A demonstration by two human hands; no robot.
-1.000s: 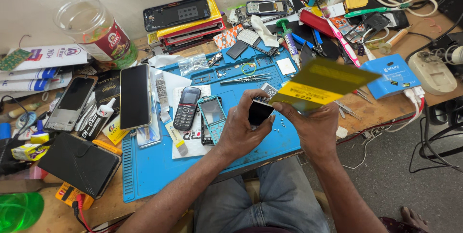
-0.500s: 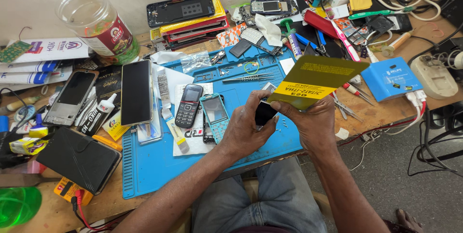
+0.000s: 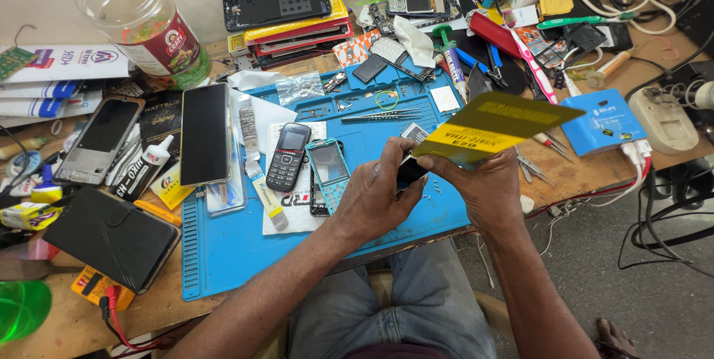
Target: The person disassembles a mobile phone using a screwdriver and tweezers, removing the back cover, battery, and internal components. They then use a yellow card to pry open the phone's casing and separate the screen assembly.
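My left hand (image 3: 379,199) and my right hand (image 3: 476,184) meet over the front right of a blue work mat (image 3: 223,247). Both pinch a small black flat part (image 3: 410,171) between the fingertips. My right hand also holds a yellow packet (image 3: 491,125) with dark print, tilted up above the part. Just left of my hands lie a small black keypad phone (image 3: 287,157) and a teal phone frame (image 3: 329,169) on the mat. Tweezers (image 3: 375,115) lie further back on the mat.
A clear plastic jar (image 3: 141,24) stands at the back left. Black phones and screens (image 3: 204,134) lie along the left, with a dark wallet case (image 3: 111,236). Stacked phones (image 3: 279,4), tools and a blue box (image 3: 602,121) crowd the back and right. Cables hang off the right edge.
My hands have stayed together on the black part, and the yellow packet has tilted slightly. The view has shifted a little.
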